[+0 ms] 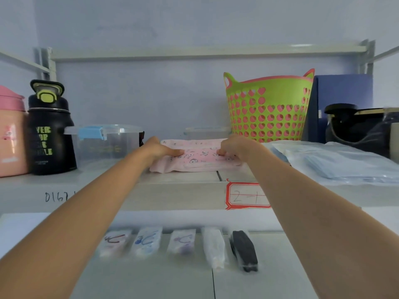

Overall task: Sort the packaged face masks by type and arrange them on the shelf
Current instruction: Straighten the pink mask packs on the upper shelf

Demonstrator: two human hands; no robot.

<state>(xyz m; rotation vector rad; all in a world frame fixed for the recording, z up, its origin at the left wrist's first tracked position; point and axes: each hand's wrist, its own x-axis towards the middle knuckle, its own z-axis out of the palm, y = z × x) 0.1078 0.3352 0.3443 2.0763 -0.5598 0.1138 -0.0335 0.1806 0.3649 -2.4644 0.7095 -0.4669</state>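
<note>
Hands: both reach forward onto the pale grey metal shelf [194, 180], bare forearms stretched out from the lower corners.
Left hand [158, 148]: fingers curled, pinching the left part of the top pink cartoon-printed packaged mask [199, 155] between thumb and fingertips.
Right hand [235, 146]: fingers curled likewise, pinching the right part of the same pink packet.
Pink stack: the pinched packet lies on top of a small pile of pink packaged masks [172, 168], flat on the shelf board, roughly at its middle.
Blue stack: a pile of pale blue masks in clear plastic wrap [336, 162] lies on the same board just right of the pink pile.
Lower surface: five small packaged masks lie side by side in a row below the shelf edge: one with a dark red print [115, 242], one with a blue print [148, 241], one with a purple print [183, 241], a plain white one [214, 247] and a black one [245, 250]. All are blurred.
Shelf left: a pink tumbler [10, 134] stands at the edge, a black bottle with a yellow-green lid clasp [50, 130] just beside it, then a clear plastic container with a blue latch [108, 143].
Shelf right: a green basket with pink heart-shaped holes [267, 108] stands behind the pink pile, a dark blue box [341, 100] and a black bag [356, 128] further right.
Shelf edge: a red-bordered paper label [246, 196] with handwritten marks is stuck to the front.
</note>
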